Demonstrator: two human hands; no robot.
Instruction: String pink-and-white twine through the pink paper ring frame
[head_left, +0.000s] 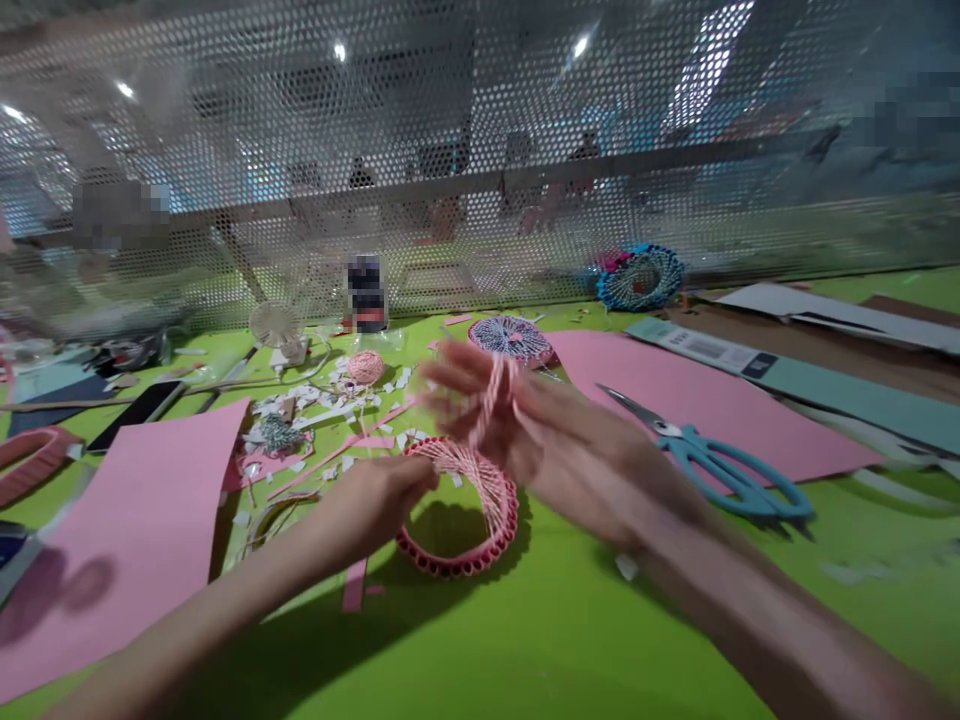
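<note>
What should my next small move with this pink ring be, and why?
I'd probably bring the pink yarn at your right hand down to the ring's edge, with your left hand steadying the pink ring. The left hand grips its upper-left edge, the yarn is raised above it, and strands cross one side while much of the middle is open.

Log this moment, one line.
Left hand: gripping round pink yarn-wound ring; right hand: blurred, pink yarn at fingers; blue-handled scissors: partly on pink paper

Through the head camera I'm seeing twisted pink-and-white yarn strands [489,402] looking fibrous and matt, flat green tabletop [555,640] looking smooth, blue looped scissors [686,443] showing smooth plastic, shiny metal.
</note>
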